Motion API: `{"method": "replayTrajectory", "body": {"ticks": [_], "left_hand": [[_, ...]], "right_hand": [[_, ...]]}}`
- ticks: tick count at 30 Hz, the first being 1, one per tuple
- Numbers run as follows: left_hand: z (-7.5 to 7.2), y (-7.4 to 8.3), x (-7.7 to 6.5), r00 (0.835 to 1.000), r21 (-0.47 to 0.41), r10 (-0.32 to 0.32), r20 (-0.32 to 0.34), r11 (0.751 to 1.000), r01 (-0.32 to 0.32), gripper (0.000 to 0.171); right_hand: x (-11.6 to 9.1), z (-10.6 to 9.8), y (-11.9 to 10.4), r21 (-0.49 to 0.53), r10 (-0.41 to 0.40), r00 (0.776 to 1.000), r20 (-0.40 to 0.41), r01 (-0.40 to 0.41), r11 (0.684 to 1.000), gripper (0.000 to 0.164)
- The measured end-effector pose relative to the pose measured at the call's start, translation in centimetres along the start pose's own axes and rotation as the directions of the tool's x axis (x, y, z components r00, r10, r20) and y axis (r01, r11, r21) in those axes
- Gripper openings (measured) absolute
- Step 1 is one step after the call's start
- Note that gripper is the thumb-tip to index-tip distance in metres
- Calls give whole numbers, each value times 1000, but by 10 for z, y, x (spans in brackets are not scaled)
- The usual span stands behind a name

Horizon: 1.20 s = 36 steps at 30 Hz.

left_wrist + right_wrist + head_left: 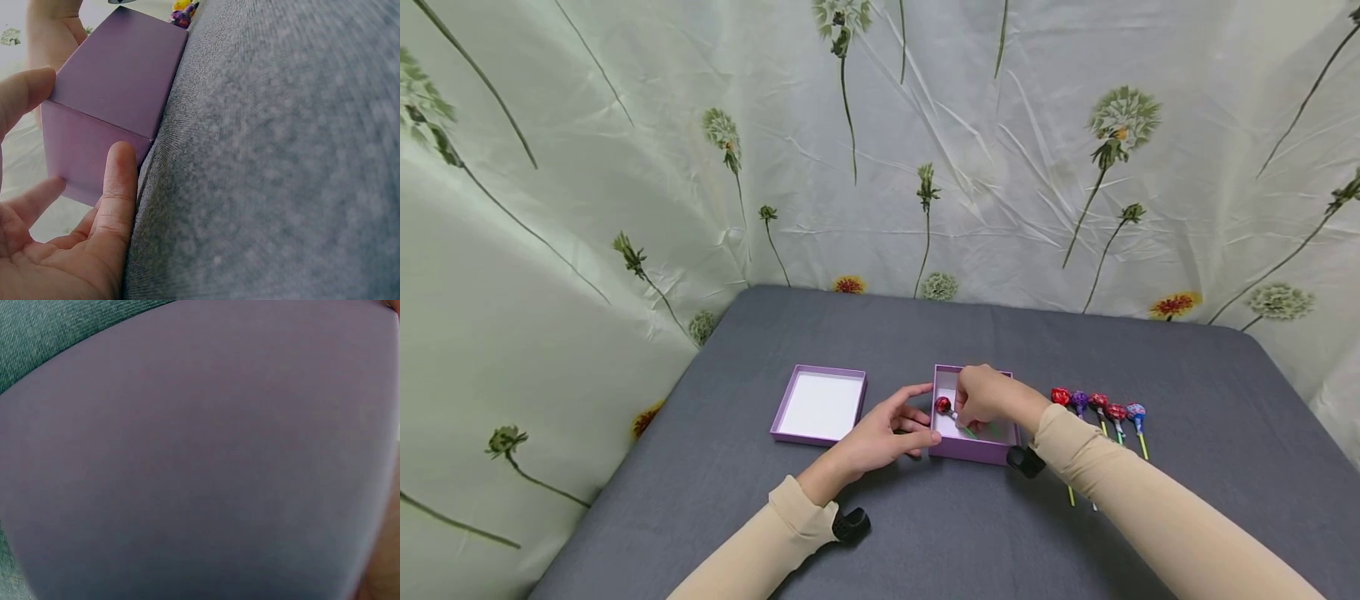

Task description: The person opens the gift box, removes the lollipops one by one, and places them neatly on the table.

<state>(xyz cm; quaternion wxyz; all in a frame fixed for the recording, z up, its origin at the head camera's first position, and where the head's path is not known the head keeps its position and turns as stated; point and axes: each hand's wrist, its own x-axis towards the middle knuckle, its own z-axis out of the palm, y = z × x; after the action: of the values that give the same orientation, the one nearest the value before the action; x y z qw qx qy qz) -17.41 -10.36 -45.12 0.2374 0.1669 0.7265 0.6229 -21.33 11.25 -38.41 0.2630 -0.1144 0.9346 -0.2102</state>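
A purple box (pixel 973 450) stands on the table, its white inside facing up. Inside it, at the left, lies a lollipop (pixel 943 405) with a dark red head and a green stick. My right hand (pixel 988 396) reaches into the box and pinches this lollipop by its stick, covering part of it. My left hand (pixel 880 433) rests against the box's left side, fingers extended and thumb at the near left corner. The left wrist view shows its fingertips on the purple wall (pixel 94 150). In the right wrist view the box wall (pixel 200 444) fills nearly everything.
A purple lid (pixel 818 404) with a white inside lies left of the box. To the right is a row of several lollipops (pixel 1116 412) in red, purple and blue wrappers, partly hidden by my right forearm. A floral curtain (pixel 880 150) hangs behind the grey table (pixel 880 325).
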Motion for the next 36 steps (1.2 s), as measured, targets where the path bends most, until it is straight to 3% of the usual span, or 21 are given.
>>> {"method": "replayTrajectory", "body": {"ticks": [16, 36], "left_hand": [[0, 0, 0, 1000, 7, 0, 0, 1000, 0, 75], [2, -1, 0, 1000, 8, -2, -14, 1000, 2, 75]], "right_hand": [[-7, -8, 3, 21, -75, 997, 1, 75, 997, 17], [-27, -29, 12, 142, -125, 992, -33, 128, 982, 8]]}}
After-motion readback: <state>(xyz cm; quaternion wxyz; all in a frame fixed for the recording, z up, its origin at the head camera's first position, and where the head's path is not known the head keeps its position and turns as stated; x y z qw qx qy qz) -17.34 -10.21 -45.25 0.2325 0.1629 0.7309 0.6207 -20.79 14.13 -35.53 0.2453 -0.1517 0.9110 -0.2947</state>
